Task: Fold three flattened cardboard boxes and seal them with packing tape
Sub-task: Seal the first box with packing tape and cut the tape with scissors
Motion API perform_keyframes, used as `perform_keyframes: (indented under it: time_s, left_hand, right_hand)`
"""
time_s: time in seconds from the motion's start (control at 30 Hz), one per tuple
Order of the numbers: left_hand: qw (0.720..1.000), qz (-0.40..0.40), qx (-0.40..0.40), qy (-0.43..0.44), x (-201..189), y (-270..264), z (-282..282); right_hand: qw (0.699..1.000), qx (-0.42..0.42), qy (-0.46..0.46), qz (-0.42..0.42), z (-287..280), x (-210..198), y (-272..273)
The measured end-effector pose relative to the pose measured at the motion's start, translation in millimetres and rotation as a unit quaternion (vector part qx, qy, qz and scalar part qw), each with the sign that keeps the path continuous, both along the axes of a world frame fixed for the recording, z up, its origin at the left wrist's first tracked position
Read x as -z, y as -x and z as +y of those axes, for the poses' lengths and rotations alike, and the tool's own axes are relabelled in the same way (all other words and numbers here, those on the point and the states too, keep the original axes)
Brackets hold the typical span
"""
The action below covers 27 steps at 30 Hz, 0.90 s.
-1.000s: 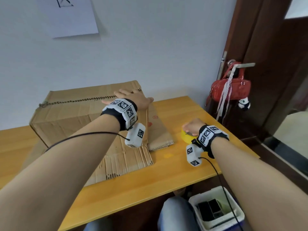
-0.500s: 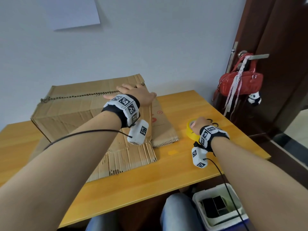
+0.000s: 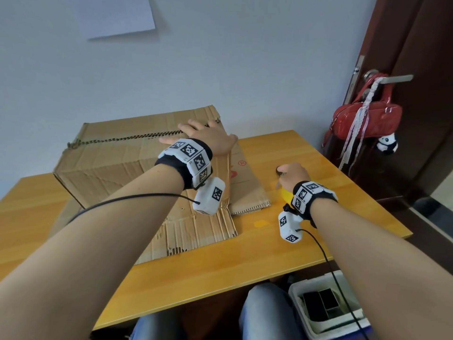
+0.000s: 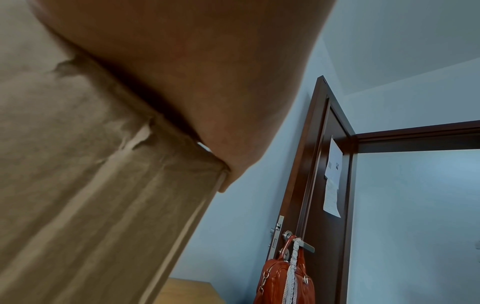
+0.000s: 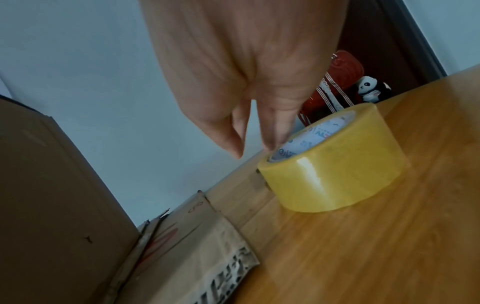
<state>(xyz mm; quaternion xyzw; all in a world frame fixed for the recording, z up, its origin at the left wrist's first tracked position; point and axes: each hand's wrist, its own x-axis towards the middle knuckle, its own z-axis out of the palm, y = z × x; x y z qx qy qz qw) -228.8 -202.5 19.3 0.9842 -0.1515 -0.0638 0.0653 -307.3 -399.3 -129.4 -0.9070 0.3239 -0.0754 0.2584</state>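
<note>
A folded-up brown cardboard box [image 3: 110, 163] stands on the wooden table [image 3: 220, 273], its top seam closed. My left hand [image 3: 206, 136] lies flat on the box's top right corner, fingers straight; in the left wrist view the palm [image 4: 207, 82] presses the box [image 4: 91, 205] along its top edge. Flattened cardboard [image 3: 196, 229] lies under and beside the box. A yellow roll of packing tape [image 5: 335, 164] lies flat on the table, mostly hidden under my right wrist in the head view. My right hand [image 5: 253, 142] hovers just beyond the roll, fingers straight and pointing down, holding nothing.
A small dark object [image 3: 278, 170] lies on the table at my right fingertips; I cannot tell what it is. A red handbag [image 3: 365, 119] with a panda charm [image 3: 387, 146] hangs on the door handle at right. A white bin [image 3: 326, 310] sits below the table's front edge.
My right hand has left the top of the tape roll and moved forward past it toward the dark object. The left hand stays pressed on the box. The head view has tilted up.
</note>
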Motion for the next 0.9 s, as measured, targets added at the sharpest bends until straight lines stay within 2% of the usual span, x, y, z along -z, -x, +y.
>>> perform_keyframes:
  time_s: [0.07,0.13,0.2,0.27,0.4,0.47,0.6,0.7,0.8,0.9]
  left_hand:
    - [1.0,0.0,0.001,0.0,0.2,0.5,1.0]
    - [1.0,-0.001,0.0,0.002,0.7,1.4,2.3]
    - [1.0,-0.003,0.001,0.009,1.6,2.4,3.5]
    - [1.0,-0.006,0.0,0.024,1.3,3.5,4.7]
    - [0.998,-0.003,0.0,0.068,-2.7,0.1,13.2]
    - [0.996,0.003,0.007,0.089,-5.9,-2.1,20.2]
    - [0.989,-0.002,0.027,0.143,-14.1,0.9,38.6]
    - [0.988,0.001,0.049,0.148,-26.2,11.6,58.9]
    - [0.987,0.009,0.06,0.149,-35.9,12.5,82.5]
    - [0.976,0.0,0.046,0.215,-35.5,-1.9,109.9]
  right_hand:
    - [0.999,0.033,0.035,0.024,-2.3,-0.6,3.2]
    - [0.995,0.062,0.023,0.07,-3.7,-1.6,9.4]
    - [0.988,0.035,-0.005,0.149,-0.1,-3.0,17.3]
    - [0.978,0.016,0.004,0.207,3.8,-3.4,22.5]
    - [0.976,0.0,0.044,0.212,10.4,-11.7,26.9]
    - [0.987,-0.013,0.032,0.16,12.4,-20.6,25.2]
    - [0.998,0.011,-0.058,-0.023,30.8,-49.5,14.5]
    - [0.976,0.003,-0.112,-0.186,58.8,-86.7,6.5]
    - [0.947,-0.045,-0.087,-0.305,92.6,-124.0,1.0]
    - [0.905,-0.086,-0.091,-0.405,125.2,-154.0,-9.4]
